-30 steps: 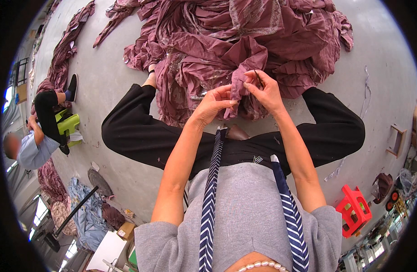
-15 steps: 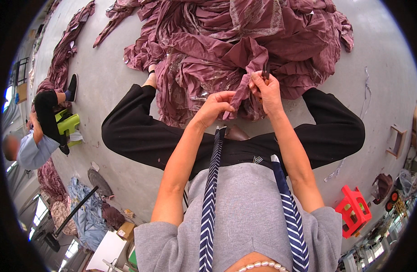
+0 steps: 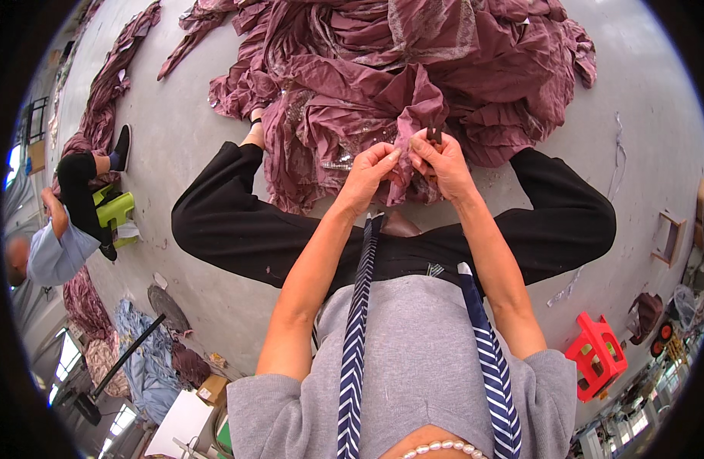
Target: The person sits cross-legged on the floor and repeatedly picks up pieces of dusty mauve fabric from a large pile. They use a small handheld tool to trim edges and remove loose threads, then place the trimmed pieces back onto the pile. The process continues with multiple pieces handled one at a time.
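A big heap of mauve fabric with lacy and sequinned patches lies on the floor between my legs. My left hand is closed, thumb and fingers pinching the near edge of the cloth. Close beside it, my right hand is closed too, its fingertips at the same raised fold. From the top of the right fist sticks out a small dark tool, its kind mostly hidden by the fingers. Part of the fold between both hands is covered by the fingers.
My bent legs in black trousers flank the heap. At left, another person in a light blue top sits on a green stool beside more mauve cloth. A red stool stands at lower right, near a small wooden frame.
My left hand has moved slightly up and right along the fabric, closer to my right hand. The hanging strip of cloth is now gathered between them. The right hand has shifted slightly left.
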{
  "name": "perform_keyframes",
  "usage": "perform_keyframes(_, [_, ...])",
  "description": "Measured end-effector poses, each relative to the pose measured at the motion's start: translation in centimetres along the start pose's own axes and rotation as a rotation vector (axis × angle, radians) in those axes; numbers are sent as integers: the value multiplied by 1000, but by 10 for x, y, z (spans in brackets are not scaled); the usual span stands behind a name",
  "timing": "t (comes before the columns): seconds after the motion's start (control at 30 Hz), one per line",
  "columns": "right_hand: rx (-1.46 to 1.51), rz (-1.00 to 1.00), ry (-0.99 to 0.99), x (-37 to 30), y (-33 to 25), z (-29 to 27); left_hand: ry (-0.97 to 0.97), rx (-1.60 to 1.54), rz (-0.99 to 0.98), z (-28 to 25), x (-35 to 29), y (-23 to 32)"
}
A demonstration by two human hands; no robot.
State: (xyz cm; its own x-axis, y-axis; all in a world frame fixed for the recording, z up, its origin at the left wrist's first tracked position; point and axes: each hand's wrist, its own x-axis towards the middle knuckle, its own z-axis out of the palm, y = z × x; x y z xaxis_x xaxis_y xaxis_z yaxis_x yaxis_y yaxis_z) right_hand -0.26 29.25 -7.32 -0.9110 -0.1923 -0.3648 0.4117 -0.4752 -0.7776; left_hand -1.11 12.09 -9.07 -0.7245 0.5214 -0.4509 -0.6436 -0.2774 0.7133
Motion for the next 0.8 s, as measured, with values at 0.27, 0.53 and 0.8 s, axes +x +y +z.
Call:
perform_keyframes(0.27, [-835,-297,279,-15,1,-16,22,-223,24,0,-1,0])
perform_keyframes(0.53, [-709,-296,276,-38,27,-2,-9,-346,26,-3,0,2])
perform_keyframes(0.8, [-760,-385,294,-27,19,9,22,-181,6,7,-3,5])
